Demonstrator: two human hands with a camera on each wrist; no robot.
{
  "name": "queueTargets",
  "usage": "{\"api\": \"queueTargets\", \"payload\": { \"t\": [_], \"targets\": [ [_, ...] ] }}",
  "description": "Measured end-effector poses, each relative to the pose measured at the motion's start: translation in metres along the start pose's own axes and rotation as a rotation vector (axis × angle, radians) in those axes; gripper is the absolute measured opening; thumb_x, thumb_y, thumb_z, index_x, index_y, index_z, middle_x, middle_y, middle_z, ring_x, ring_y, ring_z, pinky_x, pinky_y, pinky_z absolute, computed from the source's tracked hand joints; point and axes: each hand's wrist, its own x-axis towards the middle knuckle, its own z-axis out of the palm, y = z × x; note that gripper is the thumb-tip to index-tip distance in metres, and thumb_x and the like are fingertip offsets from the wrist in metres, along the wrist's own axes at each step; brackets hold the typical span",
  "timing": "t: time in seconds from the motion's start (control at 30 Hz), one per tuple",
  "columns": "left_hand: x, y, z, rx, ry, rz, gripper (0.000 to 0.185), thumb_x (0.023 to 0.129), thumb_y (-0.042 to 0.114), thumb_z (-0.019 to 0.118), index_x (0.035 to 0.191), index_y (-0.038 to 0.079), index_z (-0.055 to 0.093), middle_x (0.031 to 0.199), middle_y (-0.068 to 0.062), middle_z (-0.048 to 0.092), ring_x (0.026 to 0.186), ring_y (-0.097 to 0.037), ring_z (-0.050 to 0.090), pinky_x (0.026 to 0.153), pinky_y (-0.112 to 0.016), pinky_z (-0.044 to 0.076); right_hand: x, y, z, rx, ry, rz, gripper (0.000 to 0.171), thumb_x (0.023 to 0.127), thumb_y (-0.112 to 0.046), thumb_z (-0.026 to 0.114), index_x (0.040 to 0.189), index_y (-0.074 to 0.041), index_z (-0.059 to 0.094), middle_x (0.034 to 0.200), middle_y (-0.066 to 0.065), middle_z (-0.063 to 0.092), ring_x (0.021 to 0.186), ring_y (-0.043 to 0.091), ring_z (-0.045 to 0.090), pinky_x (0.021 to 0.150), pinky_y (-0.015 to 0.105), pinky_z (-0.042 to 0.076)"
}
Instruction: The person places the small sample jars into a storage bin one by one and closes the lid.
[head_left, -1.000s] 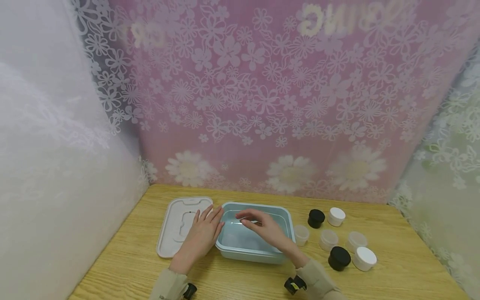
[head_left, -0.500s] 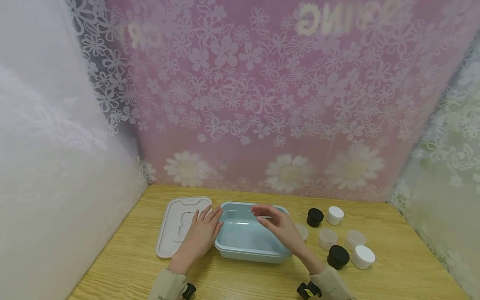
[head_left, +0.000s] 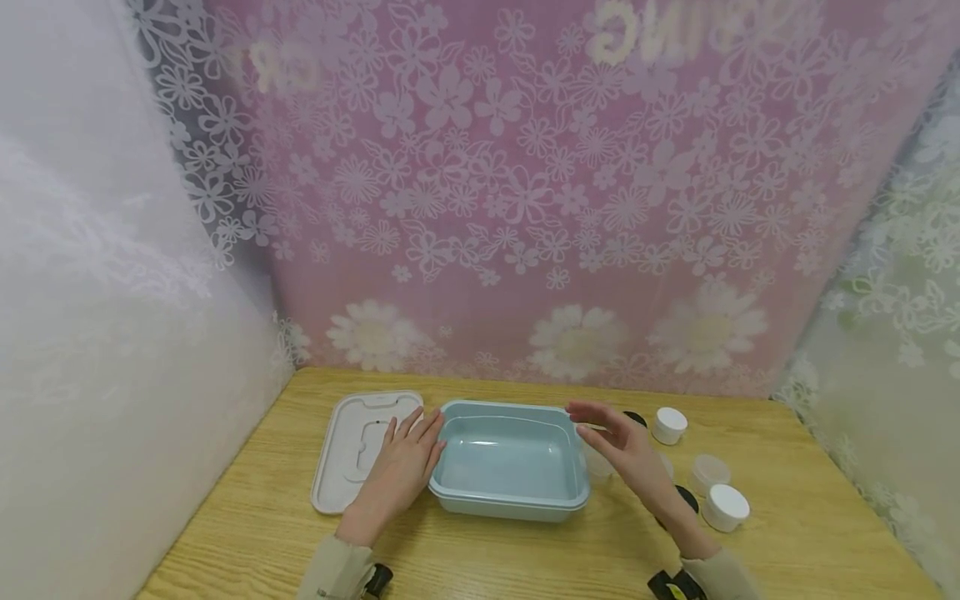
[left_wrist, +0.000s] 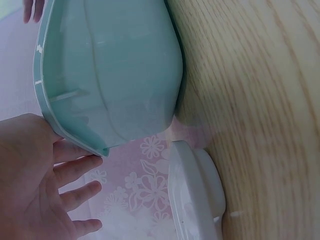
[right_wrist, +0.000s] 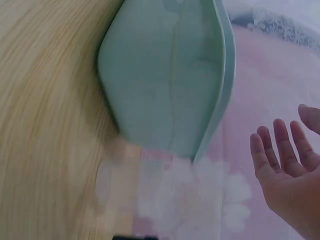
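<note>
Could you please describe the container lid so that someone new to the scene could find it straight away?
On the wooden table, look left of the pale blue rectangular plastic tub. The flat white rectangular plastic lid lies there, partly under the left hand. Unlike the small round jars at the right, it is broad and flat.

Right hand (head_left: pixel 626 446) has been withdrawn from over the blue container (head_left: pixel 510 460) and moved right; it is now held past the container's right rim, above the small jars (head_left: pixel 708 471), fingers straight. The container's inside is now fully exposed. The black jar (head_left: pixel 636 417) far right of the container is now mostly covered by the hand.
</note>
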Motion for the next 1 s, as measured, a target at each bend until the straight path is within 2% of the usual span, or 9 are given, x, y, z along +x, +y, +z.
{"api": "queueTargets", "payload": {
  "t": [0.2,0.4,0.53,0.63,0.73,0.87,1.0],
  "targets": [
    [0.0,0.0,0.0,0.0,0.007,0.004,0.045,0.105,0.025,0.056,0.144,0.002,0.056,0.147,-0.013,0.055,0.142,-0.039,0.042,0.112,-0.067,0.034,-0.024,0.004,-0.036,-0.067,0.029,0.06,0.04,0.105,-0.01,0.056,0.145,-0.004,0.052,0.14,0.012,0.059,0.123,0.004,0.058,0.098,0.015,0.048],
    [0.0,0.0,0.0,0.004,0.01,0.008,0.045,0.105,0.024,0.057,0.144,0.002,0.056,0.147,-0.013,0.056,0.142,-0.039,0.043,0.111,-0.067,0.034,-0.05,0.008,-0.066,-0.186,0.058,0.108,0.04,0.105,-0.012,0.056,0.145,-0.007,0.054,0.137,0.003,0.062,0.12,0.001,0.059,0.094,0.011,0.047],
    [-0.001,0.0,0.0,0.001,0.009,0.007,0.045,0.105,0.024,0.058,0.143,0.002,0.057,0.147,-0.013,0.056,0.142,-0.039,0.043,0.111,-0.067,0.034,-0.065,0.011,-0.079,-0.208,0.081,0.128,0.041,0.104,-0.008,0.057,0.144,-0.003,0.053,0.134,-0.012,0.063,0.117,-0.001,0.06,0.09,0.012,0.05],
    [-0.001,-0.001,0.0,-0.004,0.008,0.003,0.045,0.105,0.024,0.058,0.144,0.002,0.056,0.147,-0.013,0.055,0.142,-0.038,0.042,0.111,-0.067,0.034,-0.074,0.011,-0.086,-0.246,0.094,0.18,0.04,0.104,-0.011,0.059,0.143,-0.002,0.054,0.13,-0.018,0.063,0.113,-0.005,0.061,0.087,0.013,0.052],
    [-0.001,-0.001,0.0,-0.009,0.003,-0.003,0.045,0.105,0.024,0.058,0.144,0.002,0.056,0.148,-0.013,0.055,0.143,-0.038,0.042,0.112,-0.067,0.033,-0.081,0.013,-0.092,-0.305,0.094,0.248,0.041,0.103,-0.018,0.062,0.141,-0.003,0.055,0.13,-0.008,0.064,0.109,-0.007,0.061,0.084,0.015,0.054],
    [-0.001,-0.001,0.0,-0.024,-0.007,-0.014,0.046,0.105,0.024,0.057,0.145,0.002,0.055,0.148,-0.013,0.054,0.143,-0.038,0.041,0.113,-0.067,0.032,-0.087,0.017,-0.095,-0.356,0.07,0.301,0.044,0.1,-0.02,0.066,0.139,0.0,0.057,0.131,0.017,0.063,0.106,-0.005,0.062,0.083,0.018,0.056],
    [-0.001,0.001,-0.001,-0.033,-0.02,-0.025,0.046,0.106,0.025,0.055,0.146,0.002,0.054,0.149,-0.013,0.054,0.144,-0.039,0.04,0.114,-0.066,0.031,-0.091,0.019,-0.094,-0.389,0.037,0.343,0.047,0.098,-0.02,0.069,0.138,0.0,0.058,0.133,0.023,0.06,0.106,0.003,0.065,0.082,0.019,0.057]
  ]
}}
